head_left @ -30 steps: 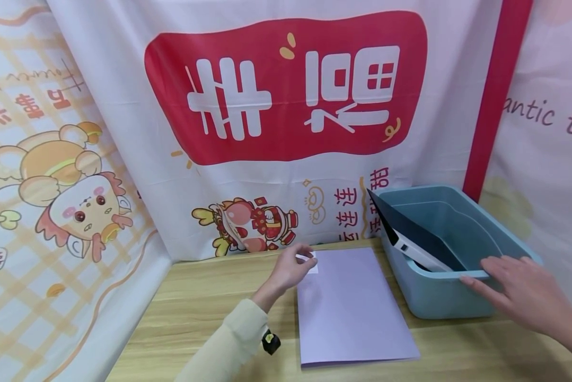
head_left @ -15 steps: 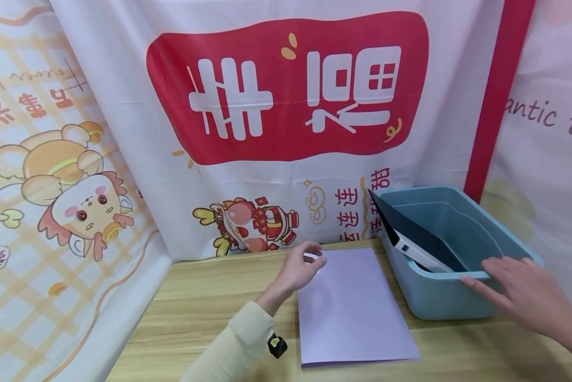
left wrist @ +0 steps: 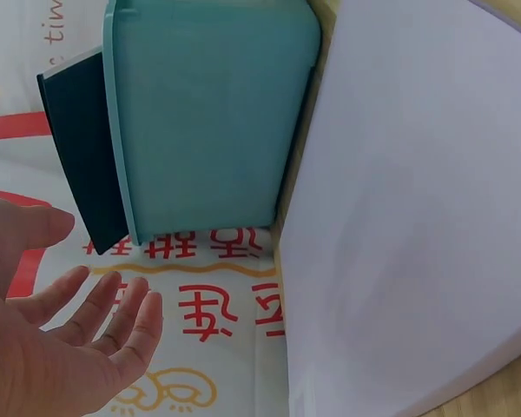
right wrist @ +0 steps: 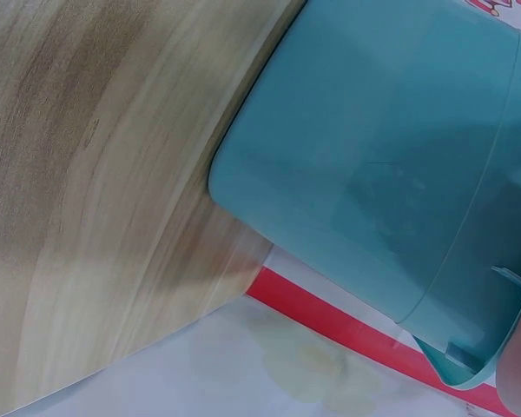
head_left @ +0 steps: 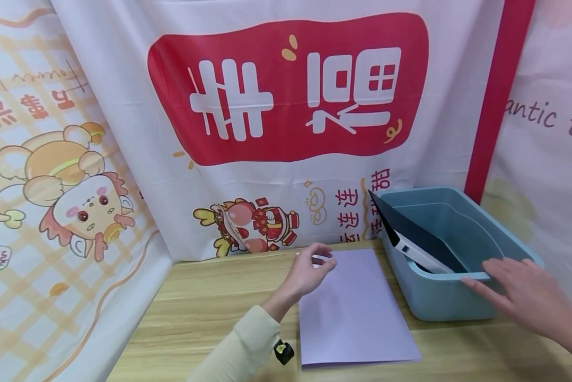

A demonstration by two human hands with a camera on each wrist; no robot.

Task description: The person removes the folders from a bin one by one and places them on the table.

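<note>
A light purple folder (head_left: 357,313) lies flat on the table. My left hand (head_left: 311,269) hovers over its upper left part, fingers loosely bent and holding nothing, as the left wrist view of the hand (left wrist: 69,356) also shows. A small white patch at that corner of the folder is mostly hidden behind the hand. On the right, a teal plastic bin (head_left: 448,300) stands on the table. My right hand (head_left: 524,294) grips its near rim, fingers over the edge and thumb along the outside. A dark binder with a white spine (head_left: 421,254) leans inside the bin, sticking out past its left wall.
Wood-grain table (head_left: 204,313) extends to the left of the folder. A printed cloth (head_left: 266,180) hangs behind the table's back edge, and other printed cloths hang at the left (head_left: 99,297) and right. A small dark object (head_left: 283,351) sits at my left cuff.
My left hand has drifted slightly right above the folder, covering more of the white patch. My right hand stays on the bin's rim.
</note>
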